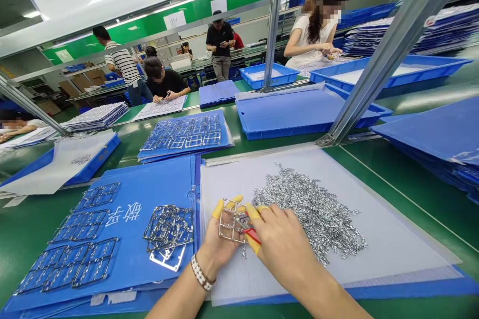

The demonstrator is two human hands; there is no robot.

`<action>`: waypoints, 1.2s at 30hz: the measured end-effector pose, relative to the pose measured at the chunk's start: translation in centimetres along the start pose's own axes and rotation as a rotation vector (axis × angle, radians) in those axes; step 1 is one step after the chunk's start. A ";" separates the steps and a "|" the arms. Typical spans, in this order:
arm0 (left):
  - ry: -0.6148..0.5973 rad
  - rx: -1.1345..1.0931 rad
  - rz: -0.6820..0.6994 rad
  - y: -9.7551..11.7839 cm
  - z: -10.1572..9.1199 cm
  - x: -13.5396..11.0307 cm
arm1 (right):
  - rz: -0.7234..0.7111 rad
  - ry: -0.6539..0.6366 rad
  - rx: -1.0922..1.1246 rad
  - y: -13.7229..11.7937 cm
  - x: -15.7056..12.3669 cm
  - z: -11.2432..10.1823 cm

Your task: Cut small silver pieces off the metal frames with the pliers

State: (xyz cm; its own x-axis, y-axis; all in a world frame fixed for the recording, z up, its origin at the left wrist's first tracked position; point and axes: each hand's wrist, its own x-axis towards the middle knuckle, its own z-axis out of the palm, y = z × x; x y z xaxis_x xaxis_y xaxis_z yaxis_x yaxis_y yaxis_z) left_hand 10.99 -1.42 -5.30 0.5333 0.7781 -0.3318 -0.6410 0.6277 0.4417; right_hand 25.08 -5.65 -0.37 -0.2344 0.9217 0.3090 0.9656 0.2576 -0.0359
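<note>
My left hand (217, 244), with yellow finger cots, holds a small silvery frame (229, 227) that carries little parts on its bars. In my right hand (279, 244), also with yellow cots, are red-handled nippers (253, 234). Their jaws reach into the frame, though I cannot make out what they touch. A few small loose parts (244, 252) lie just below the frame. Beside my hands, on a white sheet (389, 239), spreads a heap of small shiny metal parts (307, 204). A tangled pile of frames (170, 229) lies to the left on a blue sheet (138, 179).
More frames (95, 259) lie in rows at the left. Ahead, another stack (183, 132) of frames sits beside a blue tray (288, 109). A slanting metal post (374, 75) rises at the right, near stacked blue sheets (445, 134). Several people work beyond.
</note>
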 end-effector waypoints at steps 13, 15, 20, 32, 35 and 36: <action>0.013 0.068 0.008 -0.3 0.0 0.0 | 0.025 -0.104 0.030 0.3 1.3 0.4; 0.024 0.082 0.017 -0.3 0.0 0.0 | 0.023 -0.101 0.030 0.3 1.3 0.3; 0.032 0.101 0.023 -0.3 0.1 0.0 | 0.021 -0.115 0.018 0.2 1.4 0.2; 0.069 0.118 0.044 -0.4 0.2 -0.1 | 0.014 -0.154 -0.038 -0.2 1.7 -0.2; 0.085 0.136 0.062 -0.4 0.0 0.0 | 0.001 -0.158 -0.057 -0.4 1.8 -0.3; 0.081 0.141 0.065 -0.4 0.0 0.0 | 0.001 -0.151 -0.054 -0.3 1.7 -0.3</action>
State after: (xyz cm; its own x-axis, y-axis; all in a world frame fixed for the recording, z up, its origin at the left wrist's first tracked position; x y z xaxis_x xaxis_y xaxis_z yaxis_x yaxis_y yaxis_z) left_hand 11.25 -1.72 -5.45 0.4438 0.8196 -0.3624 -0.5860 0.5714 0.5746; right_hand 24.44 -4.28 0.49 -0.2437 0.9562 0.1624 0.9696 0.2443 0.0162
